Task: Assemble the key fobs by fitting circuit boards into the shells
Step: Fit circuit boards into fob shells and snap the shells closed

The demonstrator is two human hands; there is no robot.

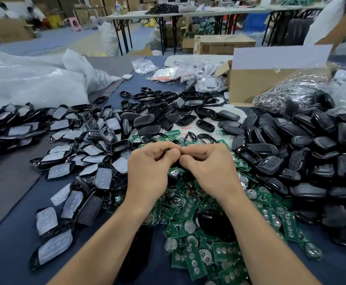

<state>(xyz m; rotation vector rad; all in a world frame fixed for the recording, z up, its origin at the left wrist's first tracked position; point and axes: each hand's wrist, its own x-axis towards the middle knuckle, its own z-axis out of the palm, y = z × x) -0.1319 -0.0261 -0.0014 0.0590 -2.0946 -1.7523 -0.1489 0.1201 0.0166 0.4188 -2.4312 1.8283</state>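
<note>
Head view showed the left hand (149, 165) and right hand (207, 167) pinching one dark shell (170, 178) together, likely seating a board; circuit boards (190, 209) heaped at six o'clock.

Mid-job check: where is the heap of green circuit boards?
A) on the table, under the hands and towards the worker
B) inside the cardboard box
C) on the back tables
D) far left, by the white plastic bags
A: the green circuit boards lie heaped on the table beneath the left hand and right hand, which pinch a mostly hidden dark part between them.
</note>
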